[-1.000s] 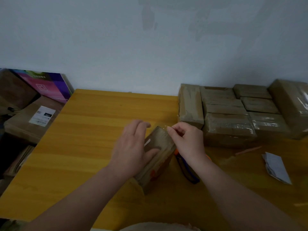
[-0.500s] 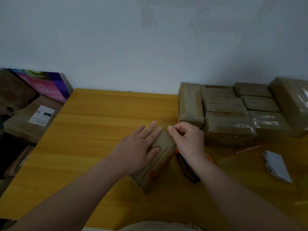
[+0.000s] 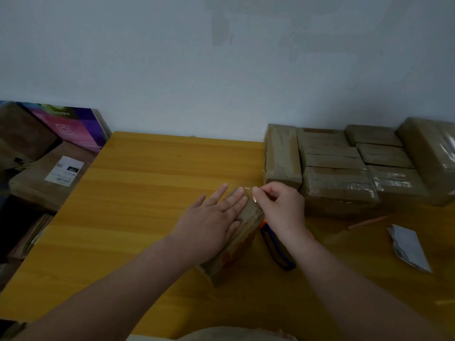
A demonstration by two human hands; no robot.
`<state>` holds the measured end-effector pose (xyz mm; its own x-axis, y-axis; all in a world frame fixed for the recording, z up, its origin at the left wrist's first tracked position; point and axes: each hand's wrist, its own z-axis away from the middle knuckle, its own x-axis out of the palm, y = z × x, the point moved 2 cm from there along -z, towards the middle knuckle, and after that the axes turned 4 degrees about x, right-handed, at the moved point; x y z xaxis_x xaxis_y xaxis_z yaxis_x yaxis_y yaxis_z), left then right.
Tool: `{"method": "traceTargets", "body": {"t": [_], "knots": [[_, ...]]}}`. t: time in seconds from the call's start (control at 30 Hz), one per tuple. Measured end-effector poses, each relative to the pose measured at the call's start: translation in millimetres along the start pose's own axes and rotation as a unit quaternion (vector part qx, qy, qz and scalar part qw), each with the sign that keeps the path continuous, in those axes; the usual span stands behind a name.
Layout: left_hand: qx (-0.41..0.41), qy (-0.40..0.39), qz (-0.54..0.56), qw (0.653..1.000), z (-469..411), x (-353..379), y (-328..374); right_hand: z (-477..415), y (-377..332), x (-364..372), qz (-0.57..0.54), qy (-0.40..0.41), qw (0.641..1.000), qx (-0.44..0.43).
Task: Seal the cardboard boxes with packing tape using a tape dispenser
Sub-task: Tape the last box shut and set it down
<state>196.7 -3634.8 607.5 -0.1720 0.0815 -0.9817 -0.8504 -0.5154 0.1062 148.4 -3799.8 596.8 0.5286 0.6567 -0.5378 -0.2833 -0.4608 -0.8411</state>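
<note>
A small brown cardboard box [image 3: 237,244] with orange print on its side lies on the yellow wooden table [image 3: 147,193]. My left hand [image 3: 211,220] presses flat on the box top with straight fingers. My right hand [image 3: 278,205] pinches the end of a clear tape strip [image 3: 248,190] at the box's far edge. An orange and blue tape dispenser [image 3: 275,244] lies just right of the box, mostly hidden under my right wrist.
Several taped brown boxes [image 3: 344,168] are stacked at the table's back right. A folded white paper [image 3: 408,247] and a thin orange stick [image 3: 366,221] lie at the right. Cardboard boxes [image 3: 44,178] and a purple carton [image 3: 78,129] sit beyond the left edge.
My left hand went from gripping the box side with curled fingers to lying flat on its top, sliding toward the far edge. My right hand stayed pinching the tape end.
</note>
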Motion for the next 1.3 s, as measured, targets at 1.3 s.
{"method": "traceTargets", "body": {"t": [1.3], "knots": [[0.107, 0.171, 0.116, 0.973, 27.7, -0.7, 0.5, 10.1, 7.6, -6.4, 0.394, -0.268, 0.83, -0.291]]}}
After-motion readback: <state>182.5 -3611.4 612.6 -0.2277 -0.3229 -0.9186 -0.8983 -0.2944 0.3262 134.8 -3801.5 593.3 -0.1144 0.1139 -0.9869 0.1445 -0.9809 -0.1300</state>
